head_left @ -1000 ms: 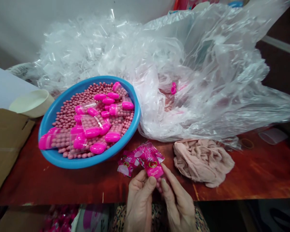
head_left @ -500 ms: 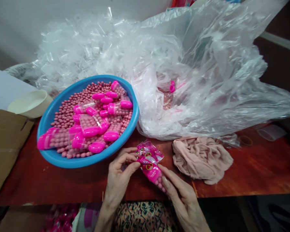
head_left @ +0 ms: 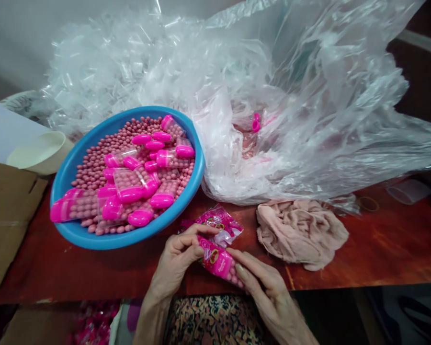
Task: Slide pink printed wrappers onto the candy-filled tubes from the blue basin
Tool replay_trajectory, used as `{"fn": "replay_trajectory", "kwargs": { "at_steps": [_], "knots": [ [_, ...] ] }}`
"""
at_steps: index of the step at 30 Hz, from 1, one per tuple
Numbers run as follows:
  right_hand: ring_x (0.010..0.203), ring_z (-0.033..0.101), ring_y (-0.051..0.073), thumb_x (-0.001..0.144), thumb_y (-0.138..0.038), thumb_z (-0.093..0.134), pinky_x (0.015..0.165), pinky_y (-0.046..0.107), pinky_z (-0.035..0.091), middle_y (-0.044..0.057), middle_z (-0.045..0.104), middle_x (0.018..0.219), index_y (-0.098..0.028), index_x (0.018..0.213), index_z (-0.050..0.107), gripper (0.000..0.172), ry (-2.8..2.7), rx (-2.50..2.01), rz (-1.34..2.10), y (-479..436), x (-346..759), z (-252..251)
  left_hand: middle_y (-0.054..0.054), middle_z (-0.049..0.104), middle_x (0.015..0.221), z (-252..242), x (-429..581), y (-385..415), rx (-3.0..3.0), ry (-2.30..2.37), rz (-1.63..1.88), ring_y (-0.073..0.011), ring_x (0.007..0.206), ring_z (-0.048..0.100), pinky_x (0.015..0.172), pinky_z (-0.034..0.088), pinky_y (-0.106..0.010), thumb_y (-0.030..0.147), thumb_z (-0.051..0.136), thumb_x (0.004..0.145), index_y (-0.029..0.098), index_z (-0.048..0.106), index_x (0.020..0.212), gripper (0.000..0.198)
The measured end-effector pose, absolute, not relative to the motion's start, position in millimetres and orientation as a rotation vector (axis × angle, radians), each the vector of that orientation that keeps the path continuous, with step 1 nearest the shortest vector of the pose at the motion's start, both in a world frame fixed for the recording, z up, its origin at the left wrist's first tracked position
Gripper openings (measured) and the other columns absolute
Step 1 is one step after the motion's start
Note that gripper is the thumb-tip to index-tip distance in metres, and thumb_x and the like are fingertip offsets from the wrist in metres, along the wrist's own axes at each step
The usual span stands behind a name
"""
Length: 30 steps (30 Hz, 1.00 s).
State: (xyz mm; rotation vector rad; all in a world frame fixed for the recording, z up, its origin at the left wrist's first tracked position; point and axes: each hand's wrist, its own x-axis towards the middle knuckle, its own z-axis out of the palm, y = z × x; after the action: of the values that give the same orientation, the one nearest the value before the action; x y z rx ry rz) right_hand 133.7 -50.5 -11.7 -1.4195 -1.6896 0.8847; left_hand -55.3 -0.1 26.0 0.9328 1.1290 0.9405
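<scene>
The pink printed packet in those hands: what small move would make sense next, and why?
Probably the right hand should curl under the lower end of the pink printed packet: pink beads show there, just beyond its fingers, while the left hand grips only the upper part.

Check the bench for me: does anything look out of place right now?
One thing stands out: a small pink capsule cap lies alone inside the clear plastic bag, apart from the matching capsule tubes in the blue basin.

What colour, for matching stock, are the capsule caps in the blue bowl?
The capsule caps are hot pink; best in head view.
</scene>
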Motion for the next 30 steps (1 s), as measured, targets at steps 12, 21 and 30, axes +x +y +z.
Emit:
{"fn": "replay_trajectory", "kwargs": {
  "at_steps": [12,21,30],
  "knots": [
    [0.093,0.069,0.02,0.091,-0.029,0.047,0.082,0.028,0.056,0.007,0.071,0.106,-0.02,0.117,0.063,0.031,-1.628,-1.376,0.889,-41.2,128.8,-0.1,-0.008,0.074,0.089,16.3,-28.6,-24.2,0.449,1.214,1.201,-0.022,0.084,0.066,0.078,0.049,-0.032,0.023,0.081,0.058,0.018,0.07,0.094,0.038],
    [0.073,0.069,0.016,0.089,-0.036,0.052,0.066,0.019,0.055,0.004,0.071,0.084,-0.019,0.1,0.063,0.023,-1.538,-1.401,1.056,-43.1,123.7,8.5,-0.003,0.071,0.062,24.1,-5.6,-25.1,0.277,1.076,1.159,-0.0184,0.065,0.065,0.073,0.051,-0.032,0.022,0.076,0.064,0.016,0.073,0.07,0.008],
    [0.057,0.063,0.011,0.095,-0.025,0.038,0.057,0.016,0.048,-0.001,0.062,0.068,-0.021,0.083,0.053,0.02,-1.537,-1.462,1.08,-55.1,111.9,11.1,-0.004,0.072,0.071,12.6,1.5,-35.8,0.194,1.059,1.124,-0.016,0.07,0.064,0.078,0.048,-0.029,0.026,0.077,0.063,0.016,0.073,0.075,0.016]
  ]
}}
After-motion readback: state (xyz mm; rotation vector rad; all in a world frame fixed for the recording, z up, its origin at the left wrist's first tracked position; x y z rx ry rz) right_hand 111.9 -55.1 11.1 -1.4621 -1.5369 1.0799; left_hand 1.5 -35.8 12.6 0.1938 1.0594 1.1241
